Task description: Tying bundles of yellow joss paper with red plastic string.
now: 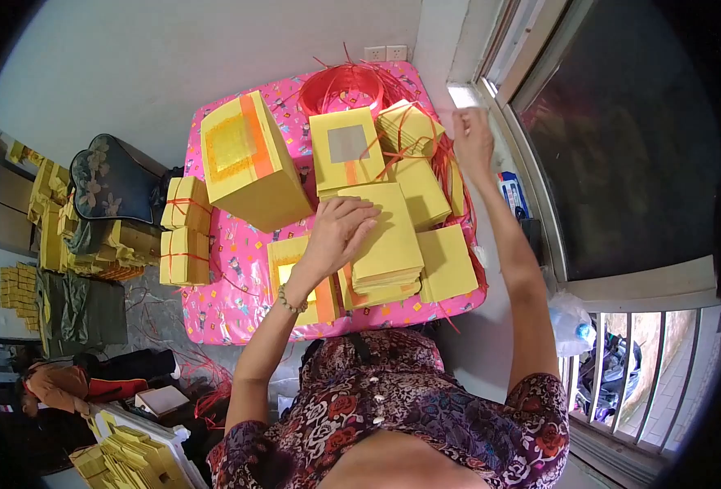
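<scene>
Left hand (344, 228) on yellow paper stack (389, 240), right hand (473, 140) raised

The left hand is resting palm down on the stack's left side, fingers lightly bent and lying close together. The right hand is hovering beside the red-tied bundle (409, 130), fingers curling inward; blur is hiding whether they are pinching anything. The stack is lying flat at the near side of the pink-covered table (238, 314), its long axis running away from the person, far end leaning slightly left.
</scene>
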Available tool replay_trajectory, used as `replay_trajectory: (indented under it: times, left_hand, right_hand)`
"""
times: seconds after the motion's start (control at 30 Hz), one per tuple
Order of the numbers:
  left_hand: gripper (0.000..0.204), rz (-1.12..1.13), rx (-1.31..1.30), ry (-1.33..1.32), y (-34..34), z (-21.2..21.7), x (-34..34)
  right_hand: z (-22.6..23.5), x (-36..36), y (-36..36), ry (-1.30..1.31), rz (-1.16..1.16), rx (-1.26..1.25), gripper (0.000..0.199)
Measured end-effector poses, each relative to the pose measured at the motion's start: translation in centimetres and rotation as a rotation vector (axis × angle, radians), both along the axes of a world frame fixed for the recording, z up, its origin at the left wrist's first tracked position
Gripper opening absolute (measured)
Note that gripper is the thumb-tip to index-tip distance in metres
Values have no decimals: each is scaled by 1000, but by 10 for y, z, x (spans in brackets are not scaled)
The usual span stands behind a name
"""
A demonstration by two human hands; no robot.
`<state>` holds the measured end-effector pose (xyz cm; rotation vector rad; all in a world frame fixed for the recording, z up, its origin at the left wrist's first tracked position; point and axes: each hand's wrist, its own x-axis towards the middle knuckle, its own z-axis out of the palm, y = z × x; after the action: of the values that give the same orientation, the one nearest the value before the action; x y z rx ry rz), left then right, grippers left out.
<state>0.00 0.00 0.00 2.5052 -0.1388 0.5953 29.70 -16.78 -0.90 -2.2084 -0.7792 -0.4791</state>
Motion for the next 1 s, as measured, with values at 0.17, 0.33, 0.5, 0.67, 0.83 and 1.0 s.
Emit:
replay_trajectory:
  times: [0.17, 0.33, 0.5, 0.67, 0.83, 1.0]
  left_hand:
    - [31, -30, -167, -1, -18, 24, 20]
    - [61, -26, -508, -93, -35, 59, 42]
    - [72, -102, -333, -362, -29, 41, 70]
    - [45, -81, -886, -208, -29, 40, 61]
    - [42, -46, -1333, -90, -22, 31, 61]
    - [41, -101, -1498, -26, -25, 21, 57]
  right_hand:
    - [111, -31, -2, 68, 139, 360, 18]
    - [175, -116, 25, 475, 535, 446, 19]
    - [159, -181, 47, 510, 772, 283, 16]
    - [130, -205, 43, 302, 798, 300, 19]
    - [46, -166, 8, 531, 435, 563, 19]
    - [-9, -107, 5, 1612, 251, 624, 34]
